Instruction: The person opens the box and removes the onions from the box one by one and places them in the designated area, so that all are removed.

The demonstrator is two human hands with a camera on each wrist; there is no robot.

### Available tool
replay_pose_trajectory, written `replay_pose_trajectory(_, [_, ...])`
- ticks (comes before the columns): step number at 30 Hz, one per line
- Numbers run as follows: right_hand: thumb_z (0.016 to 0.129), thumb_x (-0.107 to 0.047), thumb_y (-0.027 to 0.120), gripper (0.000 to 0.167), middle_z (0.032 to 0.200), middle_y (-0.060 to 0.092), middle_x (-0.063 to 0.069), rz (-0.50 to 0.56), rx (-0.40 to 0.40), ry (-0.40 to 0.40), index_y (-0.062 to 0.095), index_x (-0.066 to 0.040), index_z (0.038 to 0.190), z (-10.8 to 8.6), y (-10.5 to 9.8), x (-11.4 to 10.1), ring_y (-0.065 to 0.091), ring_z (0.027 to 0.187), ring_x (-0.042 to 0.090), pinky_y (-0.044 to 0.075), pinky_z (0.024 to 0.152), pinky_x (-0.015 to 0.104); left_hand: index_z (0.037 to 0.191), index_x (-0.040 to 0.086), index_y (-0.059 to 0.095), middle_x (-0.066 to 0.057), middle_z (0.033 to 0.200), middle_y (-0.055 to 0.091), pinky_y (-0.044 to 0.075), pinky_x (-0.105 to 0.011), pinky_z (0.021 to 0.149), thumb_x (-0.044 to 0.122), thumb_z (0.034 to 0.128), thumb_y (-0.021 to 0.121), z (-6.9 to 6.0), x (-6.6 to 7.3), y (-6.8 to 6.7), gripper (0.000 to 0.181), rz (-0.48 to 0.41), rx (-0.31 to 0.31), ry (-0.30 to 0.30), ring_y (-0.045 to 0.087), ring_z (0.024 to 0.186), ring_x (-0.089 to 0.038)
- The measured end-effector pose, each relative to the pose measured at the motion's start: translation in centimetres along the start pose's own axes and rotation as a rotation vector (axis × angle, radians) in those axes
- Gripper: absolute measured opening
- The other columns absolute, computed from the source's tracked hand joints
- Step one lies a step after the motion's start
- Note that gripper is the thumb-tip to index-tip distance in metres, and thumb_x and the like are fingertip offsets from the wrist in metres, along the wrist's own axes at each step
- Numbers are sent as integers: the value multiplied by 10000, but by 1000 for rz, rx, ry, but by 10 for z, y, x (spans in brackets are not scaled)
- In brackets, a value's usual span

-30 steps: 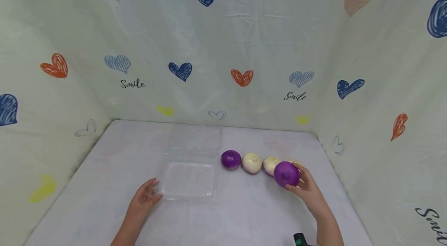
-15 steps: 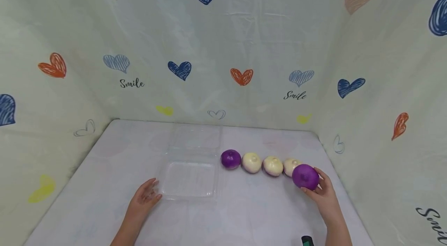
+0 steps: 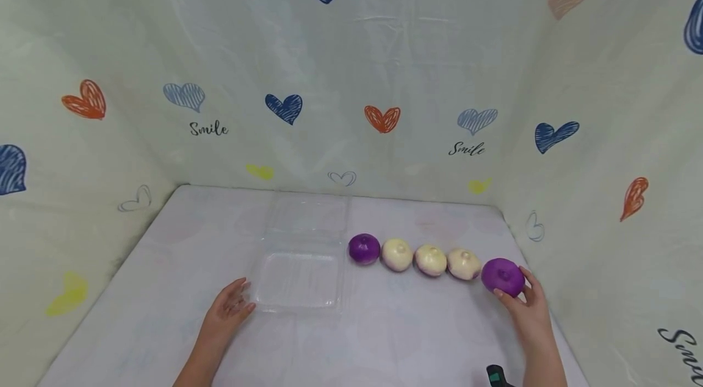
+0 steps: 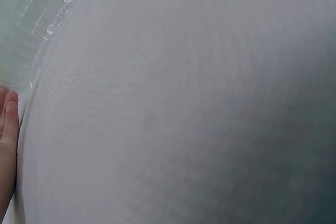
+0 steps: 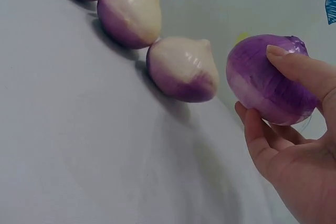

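Note:
In the head view my right hand point(image 3: 529, 307) holds a purple turnip point(image 3: 503, 277) at the right end of a row of turnips. Its thumb lies across the near side, and the other fingers curl round the right and underside, as the right wrist view shows. Beside it sits a white-and-purple turnip point(image 5: 184, 72), apart from the held one. Whether the held turnip touches the table is hard to tell. My left hand point(image 3: 224, 312) rests at the left edge of a clear plastic clamshell container point(image 3: 299, 307), fingers loosely extended and gripping nothing.
Two more pale turnips point(image 3: 397, 254) and a purple turnip point(image 3: 364, 249) continue the row leftward to the container. The container's lid point(image 3: 310, 216) lies folded back behind its base. Heart-printed cloth walls point(image 3: 340, 69) enclose the white table point(image 3: 395, 338) at the back and sides.
My right hand has carried the purple turnip rightward, from in front of the pale ones to the row's right end, uncovering the last pale turnip. The left hand has stayed still.

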State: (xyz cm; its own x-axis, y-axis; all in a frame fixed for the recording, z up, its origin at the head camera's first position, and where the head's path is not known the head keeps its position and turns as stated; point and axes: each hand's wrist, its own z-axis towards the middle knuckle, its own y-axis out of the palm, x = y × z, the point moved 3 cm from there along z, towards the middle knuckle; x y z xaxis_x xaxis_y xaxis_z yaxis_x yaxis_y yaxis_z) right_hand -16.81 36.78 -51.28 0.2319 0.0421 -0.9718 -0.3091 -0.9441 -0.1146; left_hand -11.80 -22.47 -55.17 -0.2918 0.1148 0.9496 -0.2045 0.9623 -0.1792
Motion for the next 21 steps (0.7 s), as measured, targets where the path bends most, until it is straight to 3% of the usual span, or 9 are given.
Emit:
replay_pose_trajectory(3, [849,-17,739,987,1552,117,221,3,8,14,133,-319,1567,6,-3,3,255,1374,448,445,765,54,1479,129,356,-146,1515,376,362,-357,1080,171,875,743,1,0,0,719,11,5,-1,351,1366,-327])
replay_pose_trajectory(6, [855,-25,737,977,1557,111,199,12,26,39,143,-338,1564,13,-5,7,284,1344,398,457,779,65,1474,133,364,-136,1507,390,397,-226,1030,169,869,749,2,-1,0,719,11,6,2,366,1358,-309])
replay_pose_trajectory(8, [865,-40,733,961,1560,118,190,13,40,50,148,-351,1562,17,-7,10,284,1337,371,466,790,74,1474,128,362,-140,1508,388,397,-214,1024,163,870,747,2,-1,0,717,9,5,6,365,1360,-313])
replay_pose_trajectory(13, [877,-51,723,913,1492,227,152,64,69,55,195,-368,1551,27,-9,16,329,1306,290,484,822,106,1472,116,361,-153,1510,381,330,-404,1094,151,872,743,2,-1,0,712,19,13,8,354,1366,-335])
replay_pose_trajectory(15, [882,-39,713,896,1399,309,95,86,79,51,205,-344,1554,30,-10,18,393,1228,207,488,824,113,1470,117,364,-150,1508,385,356,-363,1083,148,871,745,2,-1,0,711,17,13,5,359,1364,-330])
replay_pose_trajectory(18, [880,-20,708,898,1279,360,14,122,89,50,195,-307,1560,34,-10,20,435,1093,101,495,819,119,1471,119,363,-150,1507,386,415,-172,986,150,872,743,3,-2,0,711,16,12,9,365,1360,-325])
replay_pose_trajectory(21, [885,-28,706,913,1334,367,50,133,95,55,153,-276,1567,38,-9,22,446,1053,60,491,826,119,1470,116,365,-152,1506,386,387,-26,859,155,871,746,3,-3,0,711,10,10,19,368,1357,-325])
